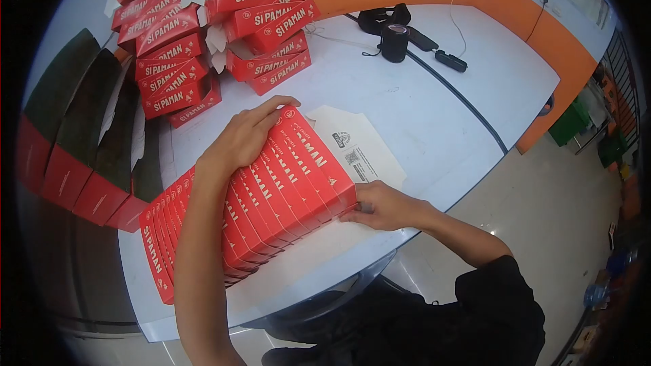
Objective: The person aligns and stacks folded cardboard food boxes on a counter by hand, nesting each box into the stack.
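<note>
On a white, curved-edged table (475, 88), a long row of red cardboard boxes (271, 196) lies under the left hand (251, 132) and against the right hand (385, 205); a white cardboard flap (369, 149) juts out beyond the right. The left spreads over the row's far edge; whether the right pinches cannot be told. Uneven pressure could fan the row or crease its end.

A long row of red SI PAMAN cartons (291, 186) lies closely overlapped on the near part of the white table (508, 68), stretching left to right. Overlaps partly cover the cream lettering; the rightmost carton shows its front panel most fully.
</note>
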{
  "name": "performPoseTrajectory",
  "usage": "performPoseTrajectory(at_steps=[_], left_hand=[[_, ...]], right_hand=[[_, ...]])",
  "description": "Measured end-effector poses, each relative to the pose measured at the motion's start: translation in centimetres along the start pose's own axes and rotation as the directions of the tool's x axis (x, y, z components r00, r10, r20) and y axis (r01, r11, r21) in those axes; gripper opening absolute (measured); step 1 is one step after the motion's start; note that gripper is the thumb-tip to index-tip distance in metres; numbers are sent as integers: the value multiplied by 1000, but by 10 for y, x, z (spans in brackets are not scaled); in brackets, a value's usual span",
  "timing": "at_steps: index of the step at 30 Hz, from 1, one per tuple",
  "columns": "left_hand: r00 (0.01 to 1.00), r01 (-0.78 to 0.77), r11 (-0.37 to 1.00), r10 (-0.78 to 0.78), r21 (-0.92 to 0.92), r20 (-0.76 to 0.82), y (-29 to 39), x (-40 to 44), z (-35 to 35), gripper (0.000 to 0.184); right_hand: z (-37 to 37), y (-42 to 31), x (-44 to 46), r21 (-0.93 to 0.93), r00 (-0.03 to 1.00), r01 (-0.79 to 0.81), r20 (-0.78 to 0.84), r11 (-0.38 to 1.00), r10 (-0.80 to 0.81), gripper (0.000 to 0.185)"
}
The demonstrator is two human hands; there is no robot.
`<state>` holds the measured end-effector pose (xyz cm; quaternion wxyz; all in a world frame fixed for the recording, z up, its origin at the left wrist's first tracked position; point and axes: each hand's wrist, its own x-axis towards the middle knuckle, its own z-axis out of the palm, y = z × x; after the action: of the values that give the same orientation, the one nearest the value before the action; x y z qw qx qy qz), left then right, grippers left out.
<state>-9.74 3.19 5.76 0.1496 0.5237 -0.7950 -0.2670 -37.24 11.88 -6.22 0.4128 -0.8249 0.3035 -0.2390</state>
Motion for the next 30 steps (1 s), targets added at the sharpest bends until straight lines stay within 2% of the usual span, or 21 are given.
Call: performPoseTrajectory(at_steps=[3,6,9,12,14,16,18,19,20,22,25,26,28,30], left_hand=[[999,13,994,-19,-109,-51,-10,3,3,54],[979,183,911,-135,-370,150,-18,15,-7,68],[972,144,942,-77,-303,223,-30,28,-11,79],[902,208,965,-127,-158,413,-25,39,-26,79],[931,135,980,-76,-143,357,-31,55,-22,71],[952,54,980,8,-192,306,-19,64,-18,65],[943,-21,973,96,-230,319,-37,77,3,59],[934,-52,968,135,-247,332,-45,82,10,57],[930,47,961,58,-272,364,-39,79,7,57],[894,250,916,-94,-314,438,-20,67,-3,57],[882,296,919,-158,-260,444,-13,63,-7,60],[877,309,917,-172,-251,449,-12,63,-8,60],[899,228,938,-100,-261,426,-20,66,-4,61],[909,175,952,-58,-251,414,-23,67,-3,61]], right_hand=[[1,-1,-1,30,1000,-29,-3,999,29,27],[-7,-11,0,10,998,-35,48,999,35,27],[-44,-3,7,62,972,-7,235,998,-8,30],[-100,-26,28,-83,994,94,56,992,-90,33],[-142,-32,59,-176,974,181,-100,968,-201,32],[-176,-43,102,-116,926,225,-282,967,-249,28],[-200,-57,155,-157,842,263,-445,952,-306,23],[-211,-61,184,-260,795,301,-463,918,-392,26],[-220,-63,212,-354,743,329,-475,875,-472,29],[-228,-69,260,-466,707,284,-488,838,-511,36],[-240,-45,333,-847,589,252,-248,467,-769,40],[-244,-46,348,-824,717,208,-238,527,-655,40],[-248,-50,367,-783,908,87,-192,616,-372,42],[-251,-57,377,-792,864,147,-188,593,-466,37]])
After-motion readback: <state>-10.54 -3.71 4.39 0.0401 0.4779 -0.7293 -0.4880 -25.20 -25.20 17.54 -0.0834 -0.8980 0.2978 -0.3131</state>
